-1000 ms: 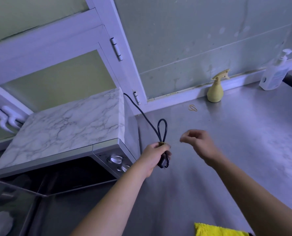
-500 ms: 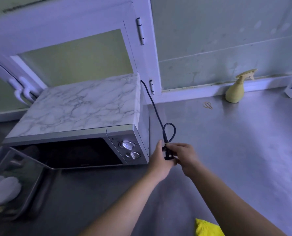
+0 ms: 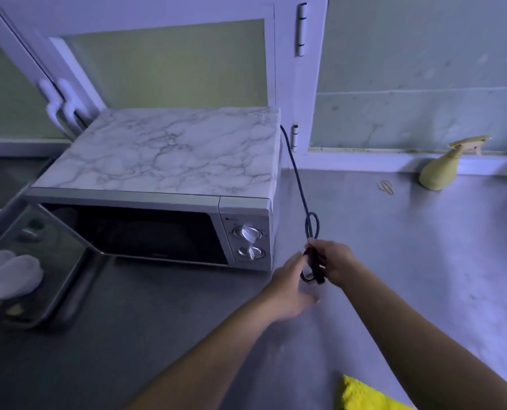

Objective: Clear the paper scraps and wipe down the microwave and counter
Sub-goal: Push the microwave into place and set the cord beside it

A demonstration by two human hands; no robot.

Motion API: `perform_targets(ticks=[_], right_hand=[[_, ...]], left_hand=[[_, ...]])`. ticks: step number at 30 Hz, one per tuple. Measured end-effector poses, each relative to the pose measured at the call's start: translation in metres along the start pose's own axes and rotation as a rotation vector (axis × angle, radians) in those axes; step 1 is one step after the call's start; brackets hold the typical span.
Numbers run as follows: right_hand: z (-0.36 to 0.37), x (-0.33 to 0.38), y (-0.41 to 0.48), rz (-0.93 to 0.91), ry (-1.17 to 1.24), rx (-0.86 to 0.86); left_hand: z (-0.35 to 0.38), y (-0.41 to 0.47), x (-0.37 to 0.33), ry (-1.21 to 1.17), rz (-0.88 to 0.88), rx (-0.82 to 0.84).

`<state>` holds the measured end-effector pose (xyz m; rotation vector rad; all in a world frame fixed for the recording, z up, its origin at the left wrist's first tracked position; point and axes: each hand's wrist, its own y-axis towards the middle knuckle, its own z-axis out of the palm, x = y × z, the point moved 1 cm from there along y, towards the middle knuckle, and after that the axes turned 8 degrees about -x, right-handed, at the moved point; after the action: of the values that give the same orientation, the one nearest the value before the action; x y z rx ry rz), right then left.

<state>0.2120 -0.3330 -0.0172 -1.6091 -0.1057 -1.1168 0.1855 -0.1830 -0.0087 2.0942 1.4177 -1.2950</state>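
Fingers of the right hand (image 3: 333, 261) are being curled round a bundled black power cord (image 3: 315, 269), which is being held just off the front right corner of the microwave (image 3: 163, 161), with a loop standing above the fist. From that loop the cord is being led back to the microwave's rear right edge. The left hand (image 3: 290, 287) is being held just beside the bundle, its fingers loosely extended and blurred; whether its thumb is touching the cord cannot be told. The marble-topped microwave is being borne by the steel counter (image 3: 424, 276), near the window frame. A yellow cloth (image 3: 361, 395) is being cut off by the bottom edge, while a yellow spray bottle (image 3: 440, 170) and a rubber band (image 3: 385, 187) are being seen by the back wall.
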Motion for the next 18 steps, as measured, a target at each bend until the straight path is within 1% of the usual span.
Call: perform_targets(ticks=[1, 3, 5, 7, 11, 13, 16, 18], right_hand=[[0.001, -0.001, 0.005, -0.020, -0.034, -0.016], [0.001, -0.006, 0.014, -0.051, -0.092, -0.034], [0.004, -0.014, 0.020, -0.063, -0.189, 0.010], [0.010, -0.020, 0.024, -0.068, -0.269, 0.039], [0.027, -0.028, 0.036, -0.086, -0.356, -0.076], [0.034, -0.029, 0.040, -0.089, -0.408, -0.120], [0.044, -0.026, 0.044, -0.145, -0.501, -0.188], [0.048, -0.021, 0.045, -0.191, -0.494, -0.197]], left_hand=[[-0.005, -0.007, 0.007, -0.025, -0.018, 0.019], [-0.016, -0.024, 0.021, -0.122, -0.115, 0.030], [-0.030, -0.040, 0.036, -0.222, -0.208, 0.000], [-0.047, -0.055, 0.053, -0.292, -0.257, -0.032], [-0.076, -0.087, 0.090, -0.368, -0.384, -0.148], [-0.085, -0.104, 0.109, -0.363, -0.433, -0.204], [-0.093, -0.124, 0.131, -0.393, -0.502, -0.251], [-0.094, -0.134, 0.142, -0.413, -0.532, -0.273]])
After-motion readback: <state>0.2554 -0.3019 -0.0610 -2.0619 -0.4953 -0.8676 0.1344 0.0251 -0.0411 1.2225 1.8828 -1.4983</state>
